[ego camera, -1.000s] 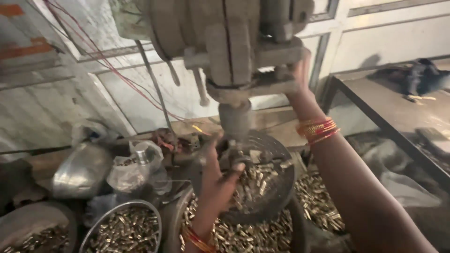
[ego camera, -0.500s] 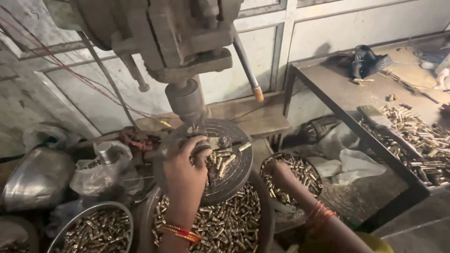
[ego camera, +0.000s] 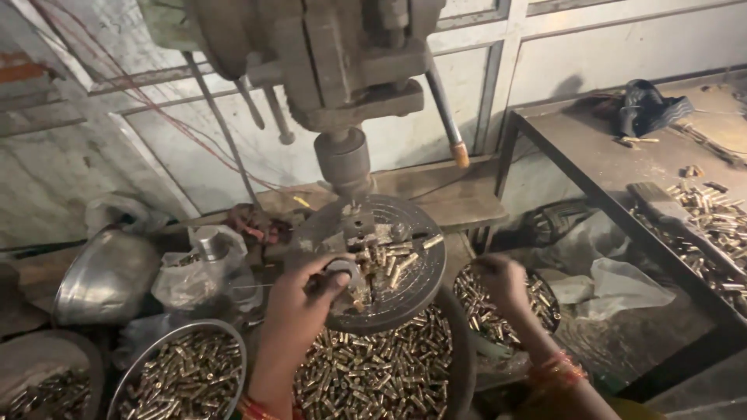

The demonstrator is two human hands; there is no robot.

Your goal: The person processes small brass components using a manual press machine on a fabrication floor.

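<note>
— Where is the work relative to the hands?

— The left hand rests on the near-left edge of the round dark metal drill-press table, fingers curled around a small grey metal fixture. The loose heap of short brass cylindrical pieces lies just right of it on the table, below the grey drill chuck.

— And the other hand?

— The right hand is low and to the right, fingers drawn together over the round pan of brass pieces. I cannot tell whether it pinches one.

— Which hand is nearer the chuck?

— The left. The pieces on the table lie at mixed angles, many with their long axis pointing away to the right.

— Any packaging or signs?

— No signs readable. Crumpled clear plastic bags sit left of the table, and pale crumpled plastic sheeting lies on the right under the dark metal workbench.
</note>
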